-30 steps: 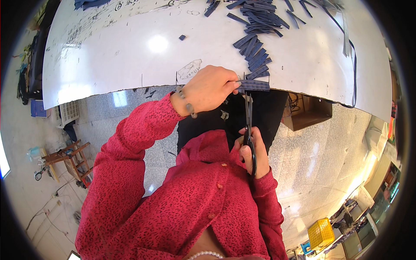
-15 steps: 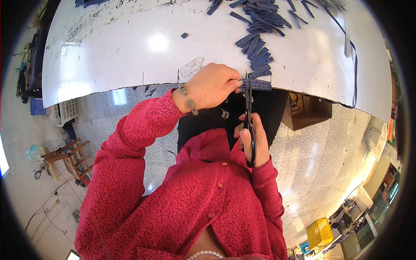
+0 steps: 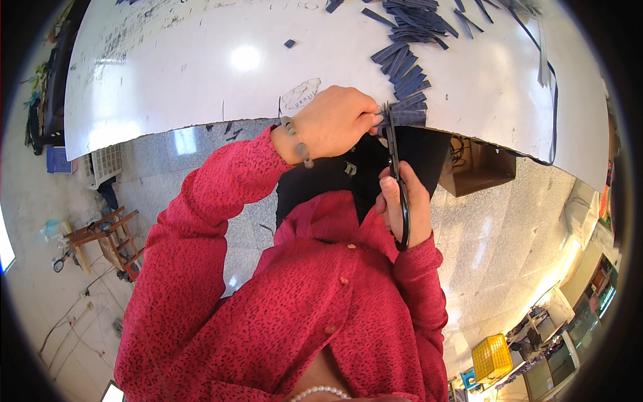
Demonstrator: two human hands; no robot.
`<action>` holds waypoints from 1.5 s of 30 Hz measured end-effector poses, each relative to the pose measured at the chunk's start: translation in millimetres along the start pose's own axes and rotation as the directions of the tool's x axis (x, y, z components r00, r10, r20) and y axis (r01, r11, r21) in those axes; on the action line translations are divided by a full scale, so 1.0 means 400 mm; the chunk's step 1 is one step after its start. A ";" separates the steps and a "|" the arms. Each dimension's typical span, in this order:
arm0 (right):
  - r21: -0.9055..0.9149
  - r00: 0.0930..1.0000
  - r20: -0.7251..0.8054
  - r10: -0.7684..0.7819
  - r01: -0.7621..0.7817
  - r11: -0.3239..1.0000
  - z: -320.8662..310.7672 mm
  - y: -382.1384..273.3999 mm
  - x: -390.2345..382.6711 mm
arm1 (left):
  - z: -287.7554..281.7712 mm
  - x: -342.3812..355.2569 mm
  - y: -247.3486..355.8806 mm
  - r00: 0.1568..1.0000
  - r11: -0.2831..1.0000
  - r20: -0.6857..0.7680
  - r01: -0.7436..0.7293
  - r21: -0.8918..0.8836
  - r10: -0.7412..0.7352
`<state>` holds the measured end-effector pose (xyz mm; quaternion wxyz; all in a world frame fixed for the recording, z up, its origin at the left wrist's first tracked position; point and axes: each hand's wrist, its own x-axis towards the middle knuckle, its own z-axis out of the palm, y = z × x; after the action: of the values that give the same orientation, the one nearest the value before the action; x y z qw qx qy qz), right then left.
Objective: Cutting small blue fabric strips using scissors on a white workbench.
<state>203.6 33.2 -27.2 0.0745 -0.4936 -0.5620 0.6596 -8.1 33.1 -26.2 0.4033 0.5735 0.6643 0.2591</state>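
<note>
While gripping black metal scissors (image 3: 395,159) in the right hand (image 3: 418,202), pinched a flat dark-blue fabric strip (image 3: 411,118) at upper centre with the left hand (image 3: 335,124); judged light, limp, best end-held.

At the near edge of the white tabletop (image 3: 167,84), our left hand (image 3: 336,122), a beaded bracelet (image 3: 303,151) at its wrist, pinches the left end of a dark blue strip (image 3: 412,118). Our right hand (image 3: 416,195) grips black-handled scissors (image 3: 393,144), blades across the strip. Beyond, more dark blue strips (image 3: 416,28) overlap in a trail, a small dark square (image 3: 290,43) well apart from them.
</note>
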 end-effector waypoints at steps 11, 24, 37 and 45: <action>-0.131 0.970 0.152 -0.191 0.211 0.969 -0.091 0.019 0.045 | -0.044 -0.049 -0.008 0.990 0.991 -0.071 0.117 -0.063 -0.121; 0.396 0.883 -0.183 -0.433 0.469 0.790 -0.199 -0.028 0.036 | 0.098 0.128 0.054 0.979 0.581 0.150 0.205 -0.788 -0.142; 0.391 0.871 -0.323 -0.369 0.478 0.786 -0.160 -0.033 0.047 | 0.010 0.015 0.114 0.996 0.745 0.085 0.083 -0.662 -0.036; 0.358 0.956 -0.174 -0.235 0.284 0.889 -0.063 0.010 -0.068 | 0.157 -0.159 0.109 1.000 0.925 0.009 -0.024 -0.379 0.029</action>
<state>237.4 30.8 -11.9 0.2916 -0.4307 -0.4788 0.7072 69.3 -27.0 -10.0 0.5077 0.4956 0.5910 0.3839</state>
